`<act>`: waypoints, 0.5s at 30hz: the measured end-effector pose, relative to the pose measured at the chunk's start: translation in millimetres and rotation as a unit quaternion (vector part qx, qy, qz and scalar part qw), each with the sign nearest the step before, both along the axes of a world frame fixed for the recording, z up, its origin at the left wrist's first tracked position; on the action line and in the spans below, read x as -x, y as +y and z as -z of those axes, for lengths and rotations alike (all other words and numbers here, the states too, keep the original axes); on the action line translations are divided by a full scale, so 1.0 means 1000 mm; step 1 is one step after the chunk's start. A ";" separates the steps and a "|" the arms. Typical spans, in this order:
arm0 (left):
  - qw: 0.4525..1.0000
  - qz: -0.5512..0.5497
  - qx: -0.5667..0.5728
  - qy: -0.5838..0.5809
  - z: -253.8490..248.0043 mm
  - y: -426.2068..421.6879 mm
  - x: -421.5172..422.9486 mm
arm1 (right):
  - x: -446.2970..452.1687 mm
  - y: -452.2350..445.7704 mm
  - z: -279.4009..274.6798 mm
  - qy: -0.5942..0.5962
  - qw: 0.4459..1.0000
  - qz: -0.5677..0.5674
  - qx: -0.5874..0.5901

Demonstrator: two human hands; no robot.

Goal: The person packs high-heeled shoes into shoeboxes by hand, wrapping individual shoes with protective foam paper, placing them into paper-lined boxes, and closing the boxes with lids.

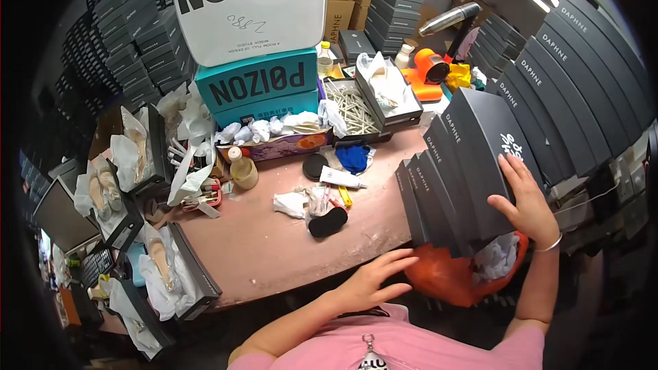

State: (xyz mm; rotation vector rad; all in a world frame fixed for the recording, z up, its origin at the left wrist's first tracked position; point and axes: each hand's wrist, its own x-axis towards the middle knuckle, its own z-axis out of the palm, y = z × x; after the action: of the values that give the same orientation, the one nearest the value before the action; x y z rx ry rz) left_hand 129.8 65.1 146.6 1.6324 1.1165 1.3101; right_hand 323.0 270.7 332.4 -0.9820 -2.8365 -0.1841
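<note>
My right hand (525,199) lies with spread fingers against the face of a dark grey shoebox (483,157) marked DAPHNE, in a stack at the table's right edge. White handwriting shows on that face near my fingertips. In front of the table's edge, my left hand (375,279) hovers with fingers apart and nothing in them. It is close to the lower corner of the shoebox stack and an orange-red plastic bag (439,277) that holds crumpled paper. A black oval pad (327,222) and a white tube (343,177) lie on the tabletop (274,260).
Open shoeboxes with shoes in tissue, such as one box (199,267), line the left side. A teal POIZON box (257,89) carries a white MISON case (253,14) at the back. A bottle (242,168) and an orange heat tool (426,72) stand on the table.
</note>
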 end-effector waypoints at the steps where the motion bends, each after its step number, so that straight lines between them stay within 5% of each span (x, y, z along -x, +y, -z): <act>1: 0.997 -0.026 0.072 -0.024 0.011 -0.012 0.008 | 0.011 -0.012 0.000 -0.012 0.999 -0.007 -0.049; 3: 0.978 -0.100 0.158 -0.091 0.038 -0.037 0.024 | 0.050 -0.051 0.012 0.134 0.980 -0.132 -0.063; 5: 0.950 -0.181 0.206 -0.150 0.063 -0.060 0.040 | 0.093 -0.077 0.046 0.210 0.931 -0.215 0.208; 7: 0.918 -0.249 0.238 -0.197 0.062 -0.072 0.054 | 0.147 -0.050 0.124 0.394 0.851 -0.147 0.314; 11: 0.899 -0.313 0.242 -0.187 0.080 -0.094 0.069 | 0.224 0.111 0.260 0.631 0.513 0.171 0.556; 12: 0.898 -0.320 0.238 -0.187 0.084 -0.098 0.069 | 0.231 0.146 0.273 0.624 0.538 0.247 0.510; 13: 0.879 -0.349 0.258 -0.197 0.091 -0.102 0.068 | 0.243 0.219 0.353 0.666 0.652 0.221 0.287; 14: 0.858 -0.379 0.278 -0.207 0.098 -0.103 0.065 | 0.249 0.258 0.375 0.671 0.643 0.267 0.255; 15: 0.856 -0.389 0.272 -0.207 0.106 -0.104 0.061 | 0.250 0.289 0.383 0.703 0.563 0.257 0.350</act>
State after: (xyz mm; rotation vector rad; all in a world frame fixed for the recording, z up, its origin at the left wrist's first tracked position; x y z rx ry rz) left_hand 68.7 -38.6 40.9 0.4280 1.7378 1.5217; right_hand 72.9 559.3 -50.8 -1.1531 -0.9863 1.1903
